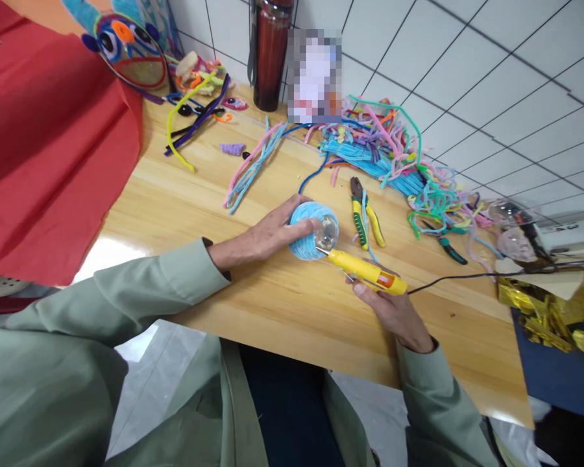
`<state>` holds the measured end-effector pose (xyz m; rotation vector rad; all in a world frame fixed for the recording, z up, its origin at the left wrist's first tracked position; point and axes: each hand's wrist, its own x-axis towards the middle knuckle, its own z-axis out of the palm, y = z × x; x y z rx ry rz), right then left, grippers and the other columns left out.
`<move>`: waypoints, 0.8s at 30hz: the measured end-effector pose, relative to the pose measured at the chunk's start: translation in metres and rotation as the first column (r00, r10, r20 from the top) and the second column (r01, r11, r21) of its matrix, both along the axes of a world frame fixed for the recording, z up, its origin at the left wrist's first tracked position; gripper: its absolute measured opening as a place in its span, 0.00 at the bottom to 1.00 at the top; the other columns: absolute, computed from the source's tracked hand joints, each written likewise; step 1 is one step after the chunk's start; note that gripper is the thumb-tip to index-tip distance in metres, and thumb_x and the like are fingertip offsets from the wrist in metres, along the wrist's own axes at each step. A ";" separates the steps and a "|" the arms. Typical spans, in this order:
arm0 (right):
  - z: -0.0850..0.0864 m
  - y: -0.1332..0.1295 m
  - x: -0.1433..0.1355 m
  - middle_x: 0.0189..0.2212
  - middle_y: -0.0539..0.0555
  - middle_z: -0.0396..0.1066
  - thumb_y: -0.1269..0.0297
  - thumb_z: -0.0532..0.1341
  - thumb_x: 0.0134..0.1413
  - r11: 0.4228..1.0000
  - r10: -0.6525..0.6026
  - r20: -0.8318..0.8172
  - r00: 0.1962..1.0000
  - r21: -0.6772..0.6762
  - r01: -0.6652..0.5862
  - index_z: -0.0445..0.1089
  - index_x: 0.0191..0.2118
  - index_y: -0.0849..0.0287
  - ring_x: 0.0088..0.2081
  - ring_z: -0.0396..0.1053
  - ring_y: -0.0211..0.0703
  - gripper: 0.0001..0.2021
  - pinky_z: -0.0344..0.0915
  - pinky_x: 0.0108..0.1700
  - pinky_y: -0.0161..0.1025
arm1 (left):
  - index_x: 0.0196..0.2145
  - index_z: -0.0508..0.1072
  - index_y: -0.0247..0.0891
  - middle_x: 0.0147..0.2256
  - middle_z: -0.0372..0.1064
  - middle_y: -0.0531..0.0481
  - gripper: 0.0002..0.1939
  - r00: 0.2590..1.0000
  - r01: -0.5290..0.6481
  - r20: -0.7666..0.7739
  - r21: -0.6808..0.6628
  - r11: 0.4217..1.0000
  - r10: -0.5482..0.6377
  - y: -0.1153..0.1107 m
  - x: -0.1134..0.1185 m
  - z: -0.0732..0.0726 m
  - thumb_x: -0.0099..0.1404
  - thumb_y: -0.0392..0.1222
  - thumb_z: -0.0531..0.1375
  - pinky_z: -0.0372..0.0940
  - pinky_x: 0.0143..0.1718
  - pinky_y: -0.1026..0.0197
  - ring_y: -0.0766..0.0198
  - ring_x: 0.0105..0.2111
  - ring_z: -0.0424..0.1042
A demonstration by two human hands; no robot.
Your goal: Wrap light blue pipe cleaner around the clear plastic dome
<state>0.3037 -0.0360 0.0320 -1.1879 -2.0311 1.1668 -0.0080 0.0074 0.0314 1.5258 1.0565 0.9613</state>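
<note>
My left hand is wrapped round a light-blue roll of pipe cleaners, which appears wound about a clear plastic core facing me. From its rim a dark-blue pipe cleaner runs up and away. In my right hand is a yellow hot glue gun. Its metal tip points left and meets, or nearly meets, the edge of the clear core. A black cord trails off to the right from the gun's back end. Beyond the gun lie yellow-and-green pliers, with a light-blue pipe cleaner across them.
A heap of coloured pipe cleaners lines the tiled wall. Nearby stand a dark-red bottle and a blurred-out phone-like object. Red cloth covers the left side; a blue decorated figure sits behind it. Gold foil lies right.
</note>
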 end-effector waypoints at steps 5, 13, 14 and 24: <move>0.003 0.000 -0.003 0.39 0.52 0.78 0.52 0.65 0.71 0.999 0.034 0.012 0.999 0.022 -0.034 0.78 0.46 0.49 0.40 0.77 0.49 0.09 0.74 0.44 0.45 | 0.60 0.69 0.39 0.55 0.74 0.44 0.30 1.000 -0.001 -0.003 -0.005 1.000 0.001 0.000 0.000 0.001 0.72 0.63 0.59 0.71 0.58 0.48 0.50 0.54 0.73; 0.004 0.001 -0.004 0.37 0.51 0.77 0.53 0.65 0.72 0.999 0.036 0.006 0.999 0.024 -0.037 0.78 0.45 0.49 0.39 0.76 0.48 0.08 0.72 0.43 0.43 | 0.60 0.69 0.39 0.56 0.74 0.43 0.30 1.000 -0.006 -0.009 -0.010 1.000 0.006 0.000 0.000 0.001 0.71 0.64 0.60 0.71 0.59 0.47 0.49 0.55 0.74; 0.004 0.000 -0.004 0.38 0.52 0.77 0.53 0.65 0.72 0.999 0.033 0.004 0.999 0.021 -0.033 0.78 0.45 0.49 0.40 0.76 0.48 0.08 0.72 0.44 0.44 | 0.60 0.69 0.39 0.56 0.74 0.43 0.30 1.000 -0.005 -0.009 -0.008 1.000 0.005 0.000 0.001 0.001 0.71 0.64 0.60 0.71 0.59 0.47 0.49 0.55 0.73; 0.004 -0.001 -0.006 0.38 0.51 0.78 0.54 0.65 0.71 0.999 0.028 -0.006 1.000 0.026 -0.028 0.77 0.45 0.49 0.39 0.76 0.47 0.07 0.73 0.43 0.43 | 0.62 0.68 0.39 0.57 0.73 0.43 0.33 1.000 -0.006 -0.021 0.007 1.000 0.006 0.000 -0.001 -0.002 0.72 0.65 0.60 0.70 0.60 0.47 0.49 0.56 0.73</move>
